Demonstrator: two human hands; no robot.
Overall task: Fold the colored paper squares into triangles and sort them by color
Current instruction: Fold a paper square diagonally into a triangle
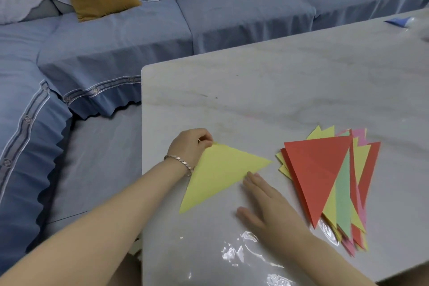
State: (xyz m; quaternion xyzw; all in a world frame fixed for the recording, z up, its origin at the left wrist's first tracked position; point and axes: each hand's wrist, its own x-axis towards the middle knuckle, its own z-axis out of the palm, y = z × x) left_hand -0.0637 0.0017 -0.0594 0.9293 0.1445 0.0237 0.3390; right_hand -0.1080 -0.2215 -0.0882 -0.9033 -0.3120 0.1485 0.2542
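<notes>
Pinching yellow triangle, left fingers curled.

I get soft, even light with a cool bluish cast, and nothing looks dim. Shadows are faint: only a thin one hugs the right hand on the table. Just nearer me than that hand, white glare patches break up the glossy tabletop. The yellow triangle pinched by the left hand is evenly lit. The right hand's fingers look slightly smeared. Far beyond the hands to the right, the table's corner goes soft. Left of the left hand, the sofa seams bow with lens distortion.
</notes>
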